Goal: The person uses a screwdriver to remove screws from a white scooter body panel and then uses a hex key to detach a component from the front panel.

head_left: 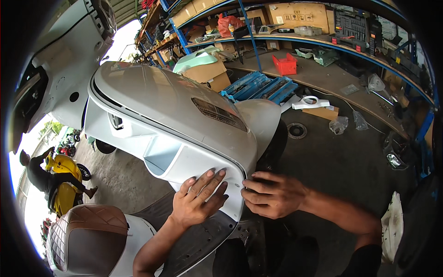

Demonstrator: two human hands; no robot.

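Observation:
A scooter's pale grey front shield (152, 97) with a dark-lensed lamp (219, 113) crosses the middle of the view. The white inner panel (189, 159), with a storage pocket (162, 154), runs along its near side. My left hand (196, 199) lies on this panel near its right end, fingers stretched out and holding nothing. Beside it, my right hand (276, 196) has its fingers curled over the panel's right edge at the seam with the shield. Its thumb is hidden, and no tool shows in either hand.
The brown-and-white seat (94, 240) and dark floorboard (198, 244) are at lower left. A blue toolbox (263, 87), red bin (284, 63) and brake disc (296, 130) lie beyond the shield, near blue-framed shelves (249, 34). A person (39, 173) sits on a yellow scooter (64, 166).

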